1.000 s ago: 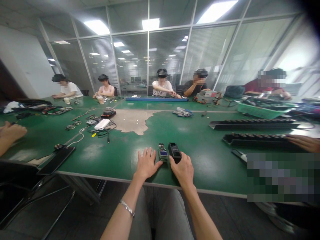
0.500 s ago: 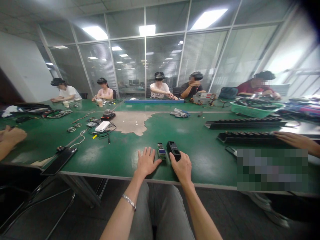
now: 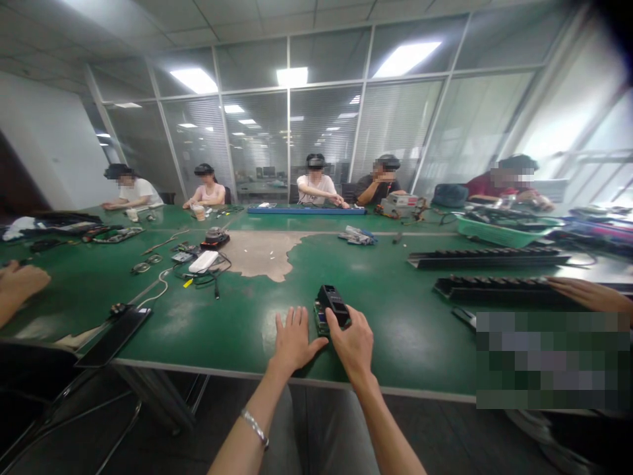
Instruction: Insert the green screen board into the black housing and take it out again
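Note:
My right hand (image 3: 353, 338) grips a black plastic housing (image 3: 333, 302) with rectangular openings, thumb on the near side and fingers around the right. The housing is tilted over a green circuit board (image 3: 320, 321) and covers much of it; I cannot tell whether the two touch. My left hand (image 3: 295, 340) lies flat on the table left of the board, fingers spread and the thumb stretched toward the board's near end. It holds nothing.
Cables and a white box (image 3: 203, 262) lie left of centre on the green table (image 3: 247, 316). Black rails (image 3: 494, 287) and a green basket (image 3: 504, 227) stand to the right. A co-worker's hand (image 3: 588, 290) rests by the near rail; another hand (image 3: 24, 284) is at far left. Several people sit opposite.
My right hand has lifted the black housing and carried it left, from beside the circuit board to over it. My left hand stays flat by the board. The view has tilted up slightly.

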`<state>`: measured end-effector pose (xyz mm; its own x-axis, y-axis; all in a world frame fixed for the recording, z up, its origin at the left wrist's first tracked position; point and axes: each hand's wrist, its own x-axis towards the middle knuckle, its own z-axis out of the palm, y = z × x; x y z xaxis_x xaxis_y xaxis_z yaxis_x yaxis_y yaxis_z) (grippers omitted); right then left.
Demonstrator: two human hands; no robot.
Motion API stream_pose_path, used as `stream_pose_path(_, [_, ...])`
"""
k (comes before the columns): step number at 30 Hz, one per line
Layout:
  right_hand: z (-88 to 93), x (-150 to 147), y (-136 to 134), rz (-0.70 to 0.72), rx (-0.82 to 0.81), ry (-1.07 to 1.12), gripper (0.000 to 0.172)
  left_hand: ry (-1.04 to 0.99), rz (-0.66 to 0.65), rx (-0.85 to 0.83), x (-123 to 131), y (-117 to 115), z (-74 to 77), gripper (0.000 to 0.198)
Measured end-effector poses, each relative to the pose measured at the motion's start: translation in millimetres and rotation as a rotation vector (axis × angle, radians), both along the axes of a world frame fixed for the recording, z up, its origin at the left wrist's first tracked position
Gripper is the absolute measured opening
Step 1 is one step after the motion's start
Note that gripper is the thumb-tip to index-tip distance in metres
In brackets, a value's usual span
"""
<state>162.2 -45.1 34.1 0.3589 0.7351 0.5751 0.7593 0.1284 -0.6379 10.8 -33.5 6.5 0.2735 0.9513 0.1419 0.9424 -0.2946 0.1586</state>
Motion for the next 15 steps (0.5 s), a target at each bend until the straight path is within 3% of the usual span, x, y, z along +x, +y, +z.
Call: stream_pose_path(15, [8.0,-27,-6,-0.07,-0.226,-0.157,0.045,0.011,-0.006,-0.015,-1,7,-2.9,0.084])
